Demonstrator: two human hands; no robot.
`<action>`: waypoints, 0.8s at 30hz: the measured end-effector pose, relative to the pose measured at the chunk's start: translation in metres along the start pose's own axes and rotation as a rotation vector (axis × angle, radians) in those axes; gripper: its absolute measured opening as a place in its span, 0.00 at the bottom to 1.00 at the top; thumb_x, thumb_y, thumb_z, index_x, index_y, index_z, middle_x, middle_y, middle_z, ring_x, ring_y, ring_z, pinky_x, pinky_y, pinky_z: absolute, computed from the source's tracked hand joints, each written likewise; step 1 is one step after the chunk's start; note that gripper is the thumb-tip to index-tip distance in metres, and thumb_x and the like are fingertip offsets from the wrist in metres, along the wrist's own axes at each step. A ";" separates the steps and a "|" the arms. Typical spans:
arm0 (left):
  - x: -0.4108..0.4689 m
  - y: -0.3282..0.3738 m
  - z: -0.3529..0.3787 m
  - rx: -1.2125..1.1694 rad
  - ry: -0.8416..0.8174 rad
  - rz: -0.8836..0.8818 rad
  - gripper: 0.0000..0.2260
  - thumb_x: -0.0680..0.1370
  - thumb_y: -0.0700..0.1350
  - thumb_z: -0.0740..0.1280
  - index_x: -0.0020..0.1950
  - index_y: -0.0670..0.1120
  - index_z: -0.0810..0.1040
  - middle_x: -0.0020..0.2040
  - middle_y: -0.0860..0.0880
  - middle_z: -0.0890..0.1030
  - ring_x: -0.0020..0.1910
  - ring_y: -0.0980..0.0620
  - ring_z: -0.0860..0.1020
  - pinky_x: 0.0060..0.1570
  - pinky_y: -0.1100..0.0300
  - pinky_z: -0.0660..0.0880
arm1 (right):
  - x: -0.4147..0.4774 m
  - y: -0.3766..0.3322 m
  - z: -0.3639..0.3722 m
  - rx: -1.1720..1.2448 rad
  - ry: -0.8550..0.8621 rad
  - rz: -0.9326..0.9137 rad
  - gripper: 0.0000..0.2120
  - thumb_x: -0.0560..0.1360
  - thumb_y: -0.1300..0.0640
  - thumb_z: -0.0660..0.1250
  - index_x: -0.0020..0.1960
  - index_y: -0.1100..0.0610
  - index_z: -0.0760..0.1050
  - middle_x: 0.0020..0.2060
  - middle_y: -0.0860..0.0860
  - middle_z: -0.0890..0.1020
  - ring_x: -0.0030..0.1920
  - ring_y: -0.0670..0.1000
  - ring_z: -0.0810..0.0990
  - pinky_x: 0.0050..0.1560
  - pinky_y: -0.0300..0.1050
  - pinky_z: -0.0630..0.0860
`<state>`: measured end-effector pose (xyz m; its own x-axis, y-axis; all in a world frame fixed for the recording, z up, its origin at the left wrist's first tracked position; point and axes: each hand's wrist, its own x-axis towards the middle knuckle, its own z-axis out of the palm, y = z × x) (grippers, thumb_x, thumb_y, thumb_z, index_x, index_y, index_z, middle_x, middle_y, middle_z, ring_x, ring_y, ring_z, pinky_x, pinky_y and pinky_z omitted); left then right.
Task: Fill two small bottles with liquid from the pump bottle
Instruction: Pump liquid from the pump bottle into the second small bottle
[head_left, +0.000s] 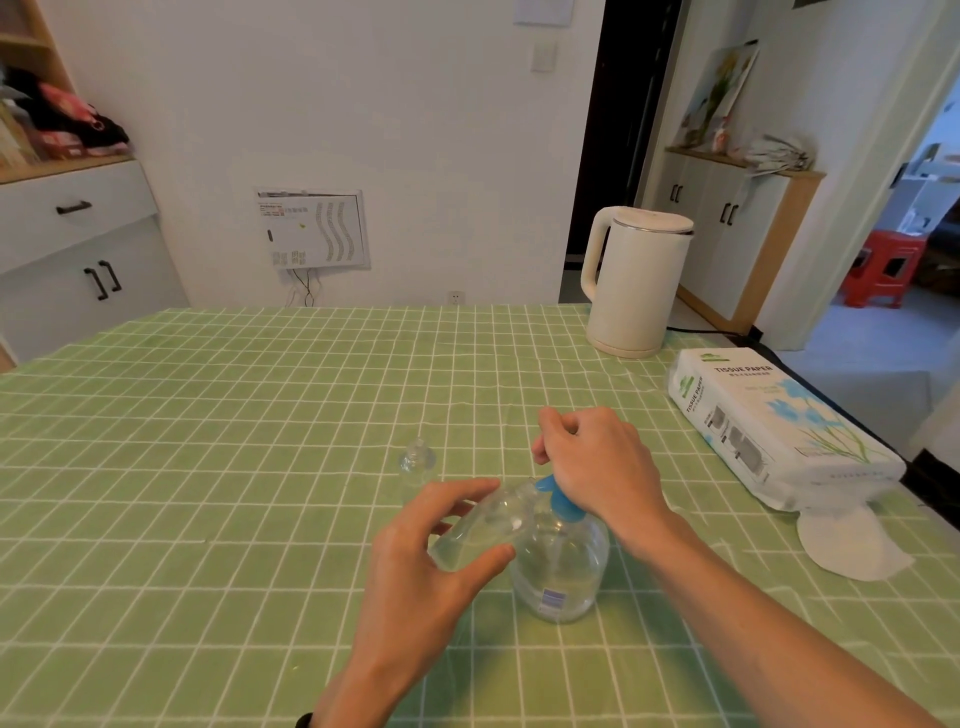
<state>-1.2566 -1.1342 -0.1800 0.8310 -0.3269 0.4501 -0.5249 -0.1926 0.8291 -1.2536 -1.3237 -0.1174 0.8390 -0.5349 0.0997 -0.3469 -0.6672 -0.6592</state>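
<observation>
Left hand (415, 566) grips small bottle (483, 525) mid-body, tilted at pump bottle (561, 566) nozzle. Right hand (597, 462) curled over pump head, grip unclear. Light, slick plastic; I'd squeeze gently.

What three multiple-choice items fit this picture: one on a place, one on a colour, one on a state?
1. Where does the spare small bottle stand?
A) on the floor
B) on the tablecloth, beyond the pump bottle
C) at the near table edge

2. What colour is the pump head?
A) blue
B) red
C) black

3. How does the left hand hold the other small bottle?
A) upright
B) flat on the table
C) tilted

Answers: 1 B, it stands on the cloth behind the pump bottle; 2 A, its spout is blue; 3 C, it leans toward the pump head.
</observation>
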 end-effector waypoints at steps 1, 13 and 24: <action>0.000 0.000 0.000 -0.002 0.000 -0.004 0.24 0.69 0.42 0.82 0.61 0.60 0.82 0.57 0.62 0.85 0.57 0.56 0.82 0.54 0.70 0.74 | 0.000 0.000 0.000 0.006 0.001 0.000 0.26 0.85 0.44 0.58 0.46 0.61 0.86 0.43 0.55 0.90 0.47 0.60 0.88 0.54 0.59 0.84; 0.000 0.002 -0.001 -0.008 0.001 -0.005 0.23 0.69 0.41 0.82 0.60 0.58 0.83 0.57 0.62 0.85 0.57 0.57 0.82 0.54 0.69 0.74 | 0.007 -0.002 -0.005 0.010 0.011 -0.040 0.29 0.85 0.41 0.58 0.48 0.63 0.85 0.40 0.59 0.88 0.35 0.57 0.82 0.51 0.59 0.83; 0.000 0.003 0.000 -0.002 -0.001 0.000 0.23 0.69 0.43 0.82 0.61 0.59 0.82 0.57 0.63 0.85 0.57 0.56 0.82 0.55 0.69 0.74 | 0.000 0.002 0.001 0.005 0.021 -0.018 0.27 0.85 0.42 0.57 0.46 0.59 0.86 0.42 0.53 0.90 0.46 0.57 0.88 0.53 0.56 0.84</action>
<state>-1.2580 -1.1352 -0.1776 0.8307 -0.3281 0.4498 -0.5246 -0.1909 0.8297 -1.2535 -1.3249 -0.1196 0.8362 -0.5336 0.1270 -0.3296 -0.6740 -0.6611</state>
